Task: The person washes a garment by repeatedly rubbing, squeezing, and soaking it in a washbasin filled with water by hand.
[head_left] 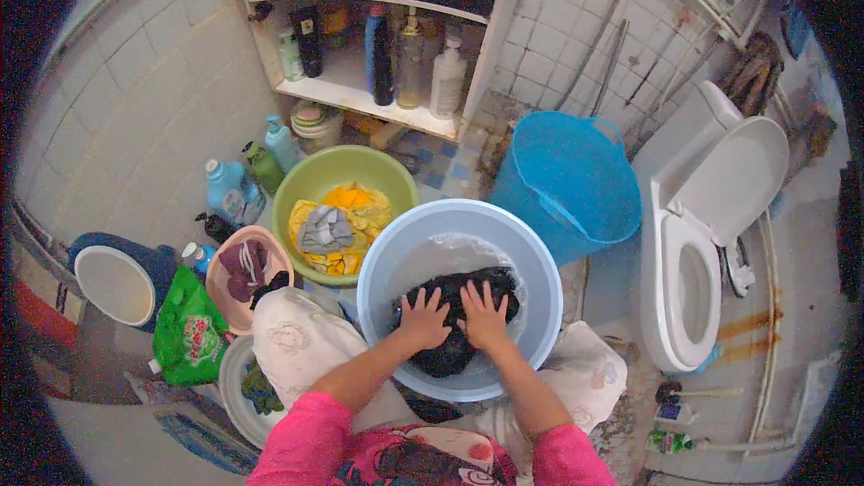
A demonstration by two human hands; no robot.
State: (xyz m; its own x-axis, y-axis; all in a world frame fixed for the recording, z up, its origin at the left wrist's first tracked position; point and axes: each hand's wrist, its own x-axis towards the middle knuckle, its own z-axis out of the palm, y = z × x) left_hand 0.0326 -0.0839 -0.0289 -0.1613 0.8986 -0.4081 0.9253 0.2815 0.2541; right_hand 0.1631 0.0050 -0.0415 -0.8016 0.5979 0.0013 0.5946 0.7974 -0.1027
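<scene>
One big pale-blue tub (545, 301) sits between two knees (292, 333), maybe so it won't slide. Beside it is a smaller green bowl (342, 163). Black cloth (447, 358) lies in the tub's water. Left hand (424, 319) and right hand (484, 313) rest flat on it, fingers spread, not gripping, perhaps to push it down.

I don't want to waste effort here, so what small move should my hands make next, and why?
Probably press the black cloth gently down into the water: your left hand and right hand both lie spread on top of it, and part of it seems to bulge above the water inside the light blue basin.
</scene>
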